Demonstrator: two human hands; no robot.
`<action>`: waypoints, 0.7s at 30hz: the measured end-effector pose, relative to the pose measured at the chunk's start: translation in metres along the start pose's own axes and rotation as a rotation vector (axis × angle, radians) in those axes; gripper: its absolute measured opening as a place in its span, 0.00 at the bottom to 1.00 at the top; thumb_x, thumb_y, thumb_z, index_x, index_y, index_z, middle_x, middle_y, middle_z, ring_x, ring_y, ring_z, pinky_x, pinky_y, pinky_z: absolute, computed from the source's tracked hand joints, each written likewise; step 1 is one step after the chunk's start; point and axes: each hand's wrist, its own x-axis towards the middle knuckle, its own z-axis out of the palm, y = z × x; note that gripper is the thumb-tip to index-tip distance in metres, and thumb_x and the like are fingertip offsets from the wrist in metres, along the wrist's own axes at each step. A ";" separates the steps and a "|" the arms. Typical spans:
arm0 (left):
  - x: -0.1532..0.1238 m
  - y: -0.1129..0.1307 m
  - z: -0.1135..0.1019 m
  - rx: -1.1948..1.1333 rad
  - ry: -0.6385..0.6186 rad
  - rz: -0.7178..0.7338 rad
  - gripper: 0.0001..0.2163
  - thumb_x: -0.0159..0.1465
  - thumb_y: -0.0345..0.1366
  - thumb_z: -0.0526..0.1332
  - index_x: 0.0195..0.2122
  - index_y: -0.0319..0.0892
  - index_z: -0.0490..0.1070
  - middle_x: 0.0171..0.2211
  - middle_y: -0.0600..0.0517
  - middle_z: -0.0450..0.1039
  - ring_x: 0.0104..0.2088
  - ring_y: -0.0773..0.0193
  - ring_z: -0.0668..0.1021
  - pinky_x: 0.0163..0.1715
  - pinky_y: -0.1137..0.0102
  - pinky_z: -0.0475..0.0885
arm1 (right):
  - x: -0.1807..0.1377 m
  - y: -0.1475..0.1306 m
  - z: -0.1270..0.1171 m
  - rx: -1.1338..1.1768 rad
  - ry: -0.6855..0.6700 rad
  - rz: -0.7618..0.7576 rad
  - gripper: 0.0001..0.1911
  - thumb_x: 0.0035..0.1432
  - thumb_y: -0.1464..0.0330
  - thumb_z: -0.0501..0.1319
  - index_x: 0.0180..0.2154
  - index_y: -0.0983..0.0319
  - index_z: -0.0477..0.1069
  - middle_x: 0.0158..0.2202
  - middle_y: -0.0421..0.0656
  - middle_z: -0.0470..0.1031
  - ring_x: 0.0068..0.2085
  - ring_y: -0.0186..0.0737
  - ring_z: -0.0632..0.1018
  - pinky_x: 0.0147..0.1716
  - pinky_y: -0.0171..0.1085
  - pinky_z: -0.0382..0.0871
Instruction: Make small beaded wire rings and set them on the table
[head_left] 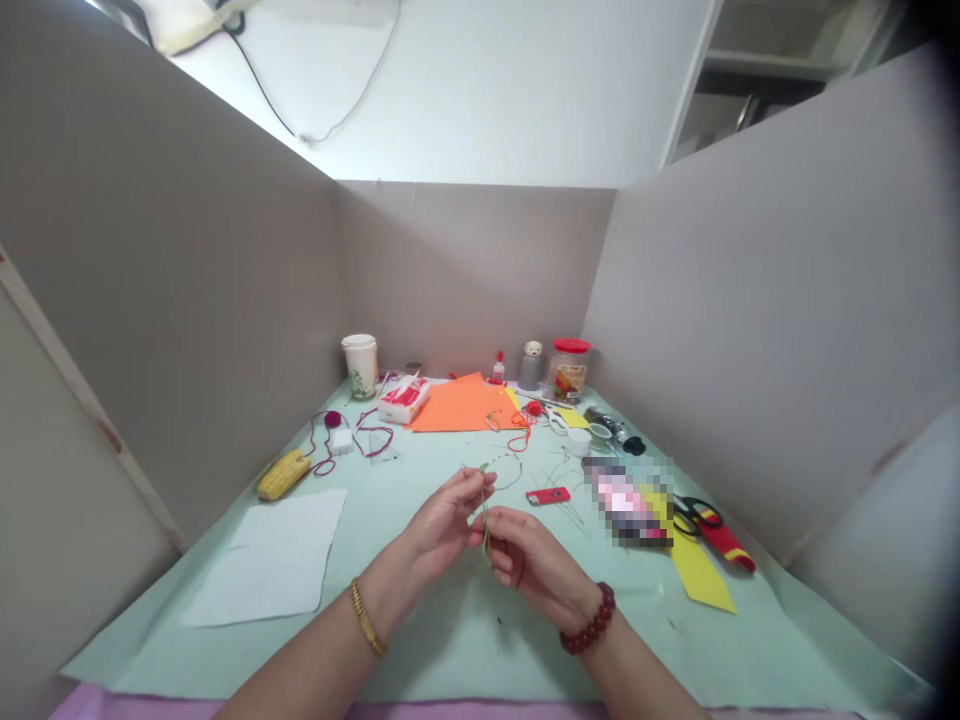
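Observation:
My left hand [444,525] and my right hand [529,560] meet above the middle of the table. Between them runs a bundle of thin green strands [485,530], too fine to tell whether stems or cord. My left fingertips pinch its upper part, and my right thumb and fingers close on it lower down. Loose ends hang below my right fingers. Just beyond the hands, a thin curved strand [516,470] lies on the table. To the right is a small red flat piece [548,496] with thin wires [574,512] around it.
A white cloth [266,560] and a yellow corn-shaped object [283,475] lie left. Orange paper [465,405], a tissue pack [403,400], a white cup [361,366] and a red-lidded jar [568,372] stand behind. Right are scissors [686,515] and yellow paper [701,572]. Grey partitions enclose the table.

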 end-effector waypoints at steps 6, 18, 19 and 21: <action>-0.003 0.003 0.004 0.048 -0.006 -0.009 0.08 0.58 0.38 0.63 0.35 0.44 0.66 0.40 0.53 0.67 0.27 0.74 0.70 0.15 0.77 0.53 | -0.001 0.004 -0.001 -0.027 0.006 -0.015 0.06 0.54 0.68 0.60 0.30 0.66 0.71 0.30 0.43 0.72 0.19 0.24 0.59 0.17 0.27 0.60; -0.002 0.001 0.003 0.061 -0.033 0.011 0.07 0.59 0.39 0.62 0.34 0.44 0.65 0.36 0.53 0.63 0.33 0.70 0.71 0.16 0.76 0.57 | -0.005 -0.001 -0.003 -0.171 0.086 -0.043 0.09 0.53 0.65 0.58 0.31 0.65 0.70 0.30 0.42 0.72 0.20 0.26 0.61 0.16 0.28 0.58; -0.001 0.000 0.002 0.059 -0.031 0.017 0.08 0.59 0.39 0.62 0.34 0.44 0.64 0.35 0.54 0.63 0.34 0.69 0.71 0.17 0.76 0.57 | -0.005 -0.001 -0.003 -0.194 0.099 -0.045 0.08 0.53 0.65 0.59 0.30 0.65 0.70 0.30 0.42 0.72 0.20 0.26 0.60 0.17 0.28 0.58; -0.001 -0.001 0.001 0.068 -0.037 0.026 0.08 0.59 0.39 0.62 0.34 0.44 0.64 0.34 0.54 0.62 0.33 0.69 0.71 0.17 0.75 0.58 | -0.005 -0.001 -0.003 -0.241 0.116 -0.056 0.08 0.52 0.65 0.60 0.30 0.65 0.69 0.29 0.41 0.71 0.20 0.26 0.60 0.17 0.29 0.59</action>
